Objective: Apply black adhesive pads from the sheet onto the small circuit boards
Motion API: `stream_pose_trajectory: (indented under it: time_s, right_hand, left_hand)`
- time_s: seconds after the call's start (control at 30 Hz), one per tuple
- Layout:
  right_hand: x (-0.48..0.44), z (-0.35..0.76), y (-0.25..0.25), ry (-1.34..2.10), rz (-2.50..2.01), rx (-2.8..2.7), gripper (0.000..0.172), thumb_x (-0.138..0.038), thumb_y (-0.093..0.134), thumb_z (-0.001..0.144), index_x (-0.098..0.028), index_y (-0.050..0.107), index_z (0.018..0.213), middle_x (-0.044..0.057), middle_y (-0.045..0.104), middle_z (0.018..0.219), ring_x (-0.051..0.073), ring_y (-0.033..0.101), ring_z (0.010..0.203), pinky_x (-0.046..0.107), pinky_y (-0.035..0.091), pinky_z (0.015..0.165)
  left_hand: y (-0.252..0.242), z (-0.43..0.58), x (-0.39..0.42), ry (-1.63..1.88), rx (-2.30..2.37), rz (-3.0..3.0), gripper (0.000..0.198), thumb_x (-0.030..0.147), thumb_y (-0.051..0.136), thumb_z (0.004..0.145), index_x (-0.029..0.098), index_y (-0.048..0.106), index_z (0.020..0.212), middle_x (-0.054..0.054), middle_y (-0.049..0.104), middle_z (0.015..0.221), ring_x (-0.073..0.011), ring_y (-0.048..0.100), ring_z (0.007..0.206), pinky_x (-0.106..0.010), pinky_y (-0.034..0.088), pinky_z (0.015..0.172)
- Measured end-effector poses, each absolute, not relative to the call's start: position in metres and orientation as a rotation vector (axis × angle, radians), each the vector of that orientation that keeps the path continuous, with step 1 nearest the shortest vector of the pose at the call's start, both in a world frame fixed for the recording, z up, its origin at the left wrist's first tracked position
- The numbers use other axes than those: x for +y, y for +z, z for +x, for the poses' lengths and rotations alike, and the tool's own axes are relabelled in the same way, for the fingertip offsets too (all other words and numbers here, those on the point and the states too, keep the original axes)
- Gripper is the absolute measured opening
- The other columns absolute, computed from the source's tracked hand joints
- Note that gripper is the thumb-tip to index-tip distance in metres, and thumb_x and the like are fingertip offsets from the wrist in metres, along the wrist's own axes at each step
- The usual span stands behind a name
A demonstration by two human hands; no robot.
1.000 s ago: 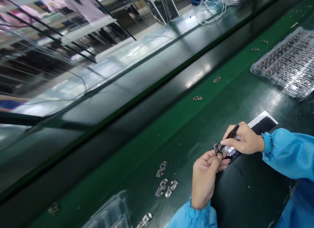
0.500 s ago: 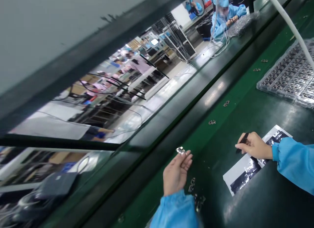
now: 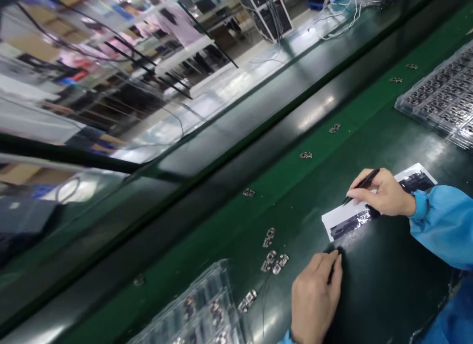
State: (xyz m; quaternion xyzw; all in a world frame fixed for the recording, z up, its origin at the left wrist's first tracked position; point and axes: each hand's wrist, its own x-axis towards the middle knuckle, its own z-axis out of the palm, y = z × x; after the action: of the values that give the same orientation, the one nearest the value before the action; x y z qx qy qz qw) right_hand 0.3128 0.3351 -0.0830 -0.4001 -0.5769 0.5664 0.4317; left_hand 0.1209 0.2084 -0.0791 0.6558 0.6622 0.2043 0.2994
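Observation:
My right hand (image 3: 384,195) grips black tweezers (image 3: 364,182). Their tip rests on a white sheet with dark strips (image 3: 345,221) lying on a black mat (image 3: 380,285). My left hand (image 3: 316,294) lies flat on the mat's left edge with nothing in it. Just left of it, a cluster of small circuit parts (image 3: 274,261) sits on the green belt (image 3: 229,245), with a further part (image 3: 269,237) above them. A single part (image 3: 248,192) lies further out on the belt.
More small parts (image 3: 306,155) (image 3: 334,128) lie in a line along the belt. A clear tray full of parts (image 3: 439,100) stands at the right. Another clear tray (image 3: 199,314) sits at the bottom left. A dark rail and glass panel run along the belt's far side.
My left hand held a small part out over the belt, and now it is back on the mat with nothing in it. My right hand lowered the tweezers to the sheet.

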Motion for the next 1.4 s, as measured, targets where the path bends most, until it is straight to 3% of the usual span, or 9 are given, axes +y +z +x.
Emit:
stream_pose_trajectory:
  time_s: [0.13,0.27,0.63,1.1,1.23,1.33,1.4]
  right_hand:
    - [0.328,0.284,-0.082,1.702,-0.912,-1.486,0.021,-0.032,0.066,0.070,-0.014,0.055,0.074,-0.001,0.057,0.054,0.013,0.060,0.049,0.022,0.048,0.046]
    - [0.336,0.266,-0.103,1.751,-1.003,-1.572,0.022,-0.031,0.066,0.069,-0.014,0.053,0.067,-0.002,0.054,0.053,0.011,0.057,0.046,0.020,0.045,0.042]
    - [0.338,0.270,-0.110,1.850,-1.025,-1.589,0.022,-0.031,0.067,0.068,-0.014,0.053,0.069,-0.002,0.056,0.055,0.010,0.058,0.047,0.021,0.047,0.046]
    - [0.340,0.271,-0.113,1.880,-1.032,-1.440,0.027,-0.036,0.068,0.068,-0.014,0.053,0.068,-0.003,0.056,0.044,0.010,0.055,0.040,0.019,0.044,0.042]
    - [0.339,0.271,-0.119,1.898,-1.009,-1.404,0.027,-0.035,0.070,0.067,-0.013,0.054,0.068,-0.001,0.057,0.044,0.011,0.056,0.040,0.020,0.044,0.042]
    - [0.338,0.268,-0.122,1.909,-0.994,-1.379,0.025,-0.033,0.069,0.067,-0.013,0.053,0.067,-0.002,0.057,0.042,0.011,0.055,0.039,0.020,0.044,0.042]
    - [0.338,0.266,-0.122,1.922,-1.001,-1.352,0.023,-0.031,0.068,0.068,-0.014,0.053,0.067,-0.002,0.056,0.041,0.011,0.055,0.039,0.020,0.044,0.041]
  left_hand:
    - [-0.100,0.124,0.204,0.413,1.841,1.980,0.030,0.029,0.048,0.085,0.023,0.067,0.108,-0.008,0.065,0.081,-0.0188,0.060,0.067,-0.026,0.041,0.062]
    - [-0.107,0.126,0.211,0.179,1.934,2.210,0.038,0.027,0.038,0.089,0.019,0.057,0.121,-0.008,0.060,0.079,-0.0186,0.058,0.062,-0.027,0.038,0.053]
    - [-0.107,0.132,0.211,0.037,1.974,2.371,0.035,0.025,0.037,0.091,0.022,0.054,0.121,-0.001,0.054,0.078,-0.0144,0.055,0.058,-0.025,0.039,0.049]
    - [-0.101,0.121,0.210,0.190,1.884,2.195,0.036,0.028,0.038,0.091,0.019,0.056,0.120,-0.005,0.060,0.080,-0.0147,0.060,0.062,-0.024,0.046,0.055]
    - [-0.088,0.071,0.231,0.352,2.126,2.021,0.039,0.037,0.043,0.088,0.014,0.060,0.113,-0.012,0.066,0.098,-0.0211,0.064,0.086,-0.031,0.050,0.078]
    - [-0.090,0.037,0.246,0.238,2.396,1.978,0.048,0.040,0.045,0.086,0.005,0.058,0.116,-0.022,0.054,0.124,-0.0327,0.047,0.119,-0.045,0.038,0.098]
    - [-0.098,0.031,0.244,0.055,2.369,1.958,0.053,0.042,0.045,0.085,0.004,0.053,0.122,-0.022,0.046,0.133,-0.0351,0.037,0.127,-0.052,0.033,0.100]
